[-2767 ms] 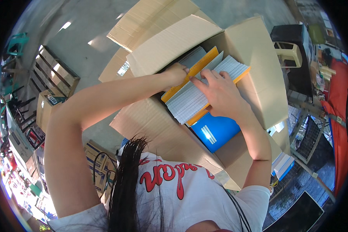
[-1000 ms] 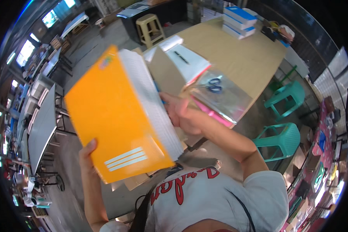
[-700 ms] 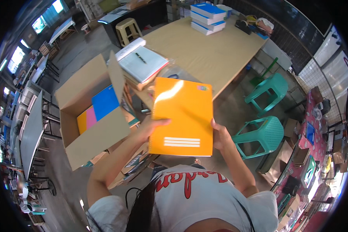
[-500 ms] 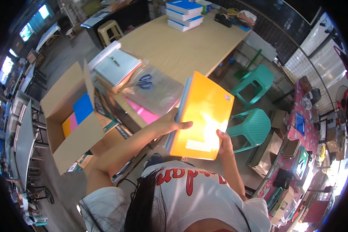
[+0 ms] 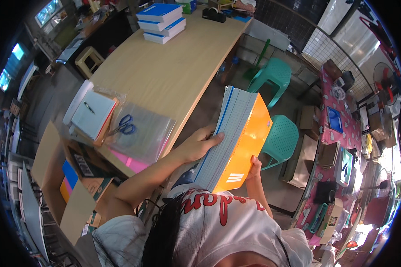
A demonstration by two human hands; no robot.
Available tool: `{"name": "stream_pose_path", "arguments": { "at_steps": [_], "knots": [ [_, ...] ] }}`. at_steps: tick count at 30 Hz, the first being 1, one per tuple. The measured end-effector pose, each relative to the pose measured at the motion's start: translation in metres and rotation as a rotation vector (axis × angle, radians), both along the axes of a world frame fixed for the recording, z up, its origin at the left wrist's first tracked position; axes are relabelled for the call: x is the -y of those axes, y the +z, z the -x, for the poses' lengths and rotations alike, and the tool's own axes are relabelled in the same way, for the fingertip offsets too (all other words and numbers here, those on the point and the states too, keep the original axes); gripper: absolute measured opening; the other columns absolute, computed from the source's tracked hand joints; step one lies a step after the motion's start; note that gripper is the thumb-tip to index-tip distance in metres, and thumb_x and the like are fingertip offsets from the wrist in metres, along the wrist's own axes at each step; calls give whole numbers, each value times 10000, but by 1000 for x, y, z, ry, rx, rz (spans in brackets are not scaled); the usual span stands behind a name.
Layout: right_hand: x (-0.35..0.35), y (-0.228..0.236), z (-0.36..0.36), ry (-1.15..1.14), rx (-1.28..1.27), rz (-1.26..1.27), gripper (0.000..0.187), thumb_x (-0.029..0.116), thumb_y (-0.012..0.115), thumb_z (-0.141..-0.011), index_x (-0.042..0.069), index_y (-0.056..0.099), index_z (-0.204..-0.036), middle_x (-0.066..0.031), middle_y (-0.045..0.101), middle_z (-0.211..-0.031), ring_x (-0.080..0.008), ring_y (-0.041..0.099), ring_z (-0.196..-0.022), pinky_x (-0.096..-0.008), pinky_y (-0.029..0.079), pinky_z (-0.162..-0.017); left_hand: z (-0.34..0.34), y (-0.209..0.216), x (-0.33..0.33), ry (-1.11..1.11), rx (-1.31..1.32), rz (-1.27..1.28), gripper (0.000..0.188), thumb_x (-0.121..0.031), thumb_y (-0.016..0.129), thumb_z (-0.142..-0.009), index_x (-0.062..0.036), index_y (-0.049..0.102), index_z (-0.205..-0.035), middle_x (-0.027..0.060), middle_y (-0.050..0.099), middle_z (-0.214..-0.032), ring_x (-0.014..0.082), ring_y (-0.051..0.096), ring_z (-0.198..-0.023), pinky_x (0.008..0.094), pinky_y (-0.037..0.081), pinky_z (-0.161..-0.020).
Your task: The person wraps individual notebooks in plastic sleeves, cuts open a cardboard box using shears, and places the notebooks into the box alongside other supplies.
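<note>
An orange-covered spiral notebook (image 5: 249, 142) is held up in front of my chest, tilted, with grid-ruled pages (image 5: 229, 129) showing along its left side. My left hand (image 5: 202, 143) is closed on the left edge, thumb pressed on the ruled pages, fingers hidden beneath. My right hand (image 5: 254, 170) grips the lower right edge of the orange cover. A blue strip runs along the left edge of the pages. I cannot tell whether one notebook or several are in my hands.
On the wooden table (image 5: 165, 66) lie blue-handled scissors (image 5: 127, 126) on clear plastic, a pen on papers (image 5: 93, 116), and stacked blue-and-white books (image 5: 161, 20). An open cardboard box (image 5: 73, 218) with coloured notebooks stands left. Green stools (image 5: 280, 138) and a pink-covered table (image 5: 318, 178) are right.
The orange cover has turned toward the right, and ruled pages now show at its left. My left thumb has shifted from the cover onto the pages. The view has swung right.
</note>
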State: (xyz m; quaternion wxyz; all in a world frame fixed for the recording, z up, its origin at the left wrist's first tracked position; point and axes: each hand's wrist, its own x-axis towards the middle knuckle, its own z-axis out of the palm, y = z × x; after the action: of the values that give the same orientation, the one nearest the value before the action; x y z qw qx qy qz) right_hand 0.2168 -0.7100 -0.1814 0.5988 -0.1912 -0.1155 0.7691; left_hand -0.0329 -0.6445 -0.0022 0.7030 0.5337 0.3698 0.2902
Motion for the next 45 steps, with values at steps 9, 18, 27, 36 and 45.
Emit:
{"name": "stream_pose_path", "arguments": {
  "at_steps": [9, 18, 27, 36, 45],
  "knots": [
    [-210, 13, -21, 75, 20, -131, 646, 230, 741, -751, -8, 496, -1299, -162, 615, -1220, -302, 640, -1056, -416, 539, -903, 0, -4, -184, 108, -69, -207, 396, -293, 473, -1014, 8, 546, -1260, 104, 654, -1092, 150, 605, -972, 311, 473, -878],
    [-439, 10, 26, 199, 98, -119, 669, 186, 736, -774, -3, 442, -1344, -144, 580, -1252, -288, 593, -1125, -405, 490, -968, 118, 77, -310, 715, -642, -603, 435, -373, 490, -994, 1, 563, -1205, 80, 607, -755, 133, 559, -695, 323, 458, -644],
    [-562, -54, 50, 146, 360, 91, 501, 75, 699, -813, 73, 483, -1266, -84, 589, -1149, -257, 592, -1092, -408, 520, -882, 104, 120, -444, 850, -82, -171, 550, -431, 596, -930, -48, 517, -1317, 104, 612, -1188, 192, 607, -1028, 336, 505, -884],
    [-571, -44, 25, 507, -136, 399, 830, 721, 473, -848, 136, 364, -1426, -96, 470, -1384, -293, 458, -1261, -503, 436, -959, 53, -183, -544, 551, -595, -46, 312, -167, 674, -859, -69, 535, -1120, 145, 675, -1006, 304, 650, -923, 435, 505, -819],
    [-583, -32, 55, 400, 531, 347, 768, 251, 792, -779, 126, 355, -1399, -140, 498, -1315, -357, 513, -1197, -535, 498, -915, 1, -154, -506, 1050, -1301, -508, 718, -257, 691, -827, -125, 344, -1442, 213, 233, -1489, 460, 238, -1344, 560, 284, -1070]
  ]
}}
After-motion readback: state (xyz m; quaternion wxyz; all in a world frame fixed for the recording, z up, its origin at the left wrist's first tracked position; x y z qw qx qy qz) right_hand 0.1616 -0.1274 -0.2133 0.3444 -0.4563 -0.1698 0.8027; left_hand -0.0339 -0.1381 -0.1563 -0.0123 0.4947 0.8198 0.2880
